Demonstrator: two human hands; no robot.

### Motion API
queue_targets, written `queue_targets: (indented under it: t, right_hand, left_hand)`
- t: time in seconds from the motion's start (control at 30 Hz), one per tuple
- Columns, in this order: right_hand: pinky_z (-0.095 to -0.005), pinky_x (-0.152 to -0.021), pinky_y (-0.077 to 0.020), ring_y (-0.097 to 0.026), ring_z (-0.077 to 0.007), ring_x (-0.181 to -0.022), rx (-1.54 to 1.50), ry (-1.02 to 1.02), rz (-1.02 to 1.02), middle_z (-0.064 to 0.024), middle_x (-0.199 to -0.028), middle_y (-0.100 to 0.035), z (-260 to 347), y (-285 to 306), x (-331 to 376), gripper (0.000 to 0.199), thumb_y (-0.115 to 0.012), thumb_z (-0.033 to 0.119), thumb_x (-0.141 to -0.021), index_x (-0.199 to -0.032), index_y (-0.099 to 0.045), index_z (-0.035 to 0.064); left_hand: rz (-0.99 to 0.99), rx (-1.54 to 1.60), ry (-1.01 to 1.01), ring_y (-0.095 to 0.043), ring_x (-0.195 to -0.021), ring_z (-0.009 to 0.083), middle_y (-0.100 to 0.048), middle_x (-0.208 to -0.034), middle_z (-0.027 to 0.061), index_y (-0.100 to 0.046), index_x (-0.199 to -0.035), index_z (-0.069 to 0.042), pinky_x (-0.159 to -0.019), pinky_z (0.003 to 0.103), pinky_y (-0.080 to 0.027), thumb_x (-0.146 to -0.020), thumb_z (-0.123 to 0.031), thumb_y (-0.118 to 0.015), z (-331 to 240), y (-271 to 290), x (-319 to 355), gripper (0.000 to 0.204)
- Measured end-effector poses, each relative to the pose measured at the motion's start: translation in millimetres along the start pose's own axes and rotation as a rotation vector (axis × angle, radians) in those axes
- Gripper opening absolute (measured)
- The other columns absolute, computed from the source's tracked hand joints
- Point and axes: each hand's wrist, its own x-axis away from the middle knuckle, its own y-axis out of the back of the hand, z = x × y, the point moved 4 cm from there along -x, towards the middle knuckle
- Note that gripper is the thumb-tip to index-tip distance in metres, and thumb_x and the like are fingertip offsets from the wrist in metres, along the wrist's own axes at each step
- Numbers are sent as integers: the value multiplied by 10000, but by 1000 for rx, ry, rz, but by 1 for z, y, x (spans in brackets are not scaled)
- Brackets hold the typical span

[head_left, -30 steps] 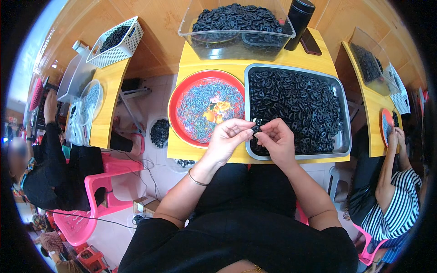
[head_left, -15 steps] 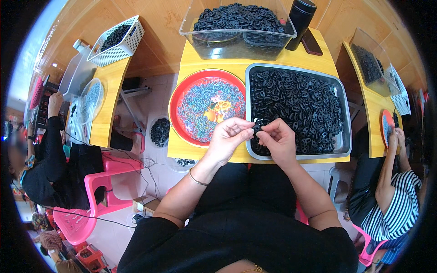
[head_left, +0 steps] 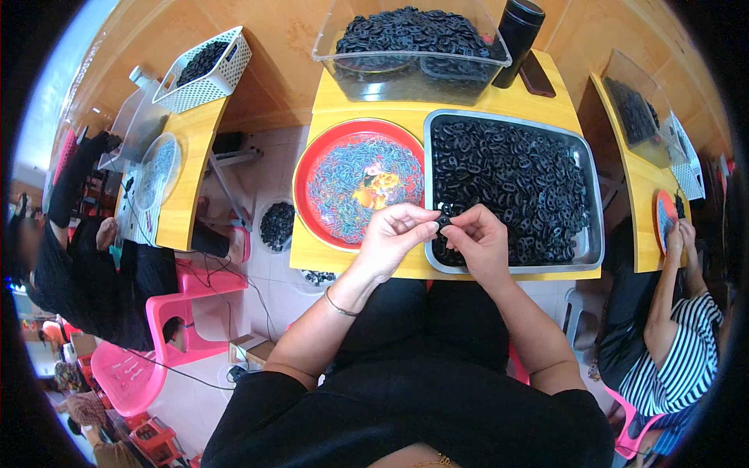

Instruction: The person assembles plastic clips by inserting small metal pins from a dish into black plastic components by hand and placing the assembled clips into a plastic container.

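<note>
Over the left edge of the metal tray [head_left: 515, 270], my left hand [head_left: 395, 237] and my right hand [head_left: 479, 240] meet fingertip to fingertip. Both pinch a small black plastic piece [head_left: 444, 219], mostly covered by the fingers. Many flat black pieces with oval holes [head_left: 507, 183] fill the tray beneath and right of my hands. Just beyond my left hand sits a round red tray [head_left: 307, 191] with a flower print. Scattered across it are many thin, short blue-grey pieces [head_left: 343, 179], too small to name surely.
At the table's back stands a clear bin [head_left: 402, 90] heaped with black pieces, beside a black cylinder [head_left: 518, 39] and a dark phone [head_left: 537, 76]. Bowls of pieces [head_left: 277, 226] lie on the floor. Co-workers sit at a left table [head_left: 187, 156] and a right table [head_left: 628, 183].
My hands stay together on the black piece, with barely visible finger movement. The co-worker on the left has shifted posture and moved their arms. The view has shifted slightly.
</note>
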Motion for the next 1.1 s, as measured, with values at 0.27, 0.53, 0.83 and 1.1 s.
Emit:
queue_targets:
  t: [0.27,0.53,0.83,1.1]
  right_hand:
    - [-190,-569,-432,-480,-55,-623,214,35,30,-4,-737,-506,6,-11,3,249,-629,-19,-730,-969,-561,5]
    - [-220,-508,-376,-455,-110,-569,702,322,290,-42,-677,-480,45,-27,14,353,-686,-26,-573,-917,-618,13]
    - [-221,-465,-347,-446,-100,-503,722,324,281,-38,-629,-503,46,-22,12,280,-721,15,-555,-820,-628,10]
    - [-190,-466,-331,-432,-58,-514,636,277,258,-7,-610,-503,34,-16,10,244,-715,-3,-595,-825,-635,8]
  left_hand:
    - [44,36,-14,-576,-766,73,-612,-834,13,-579,-909,-37,-684,201,-467,-804,-14,-585,3,6,4,108]
    - [229,67,43,-556,-683,78,-572,-728,36,-430,-992,-40,-609,195,-432,-781,16,-592,0,2,15,272]
    - [292,51,88,-561,-689,93,-562,-736,54,-383,-939,-40,-608,200,-441,-762,35,-604,2,-1,9,293]
    - [304,29,84,-565,-689,108,-569,-740,70,-375,-897,-43,-592,209,-443,-765,28,-607,6,2,6,276]
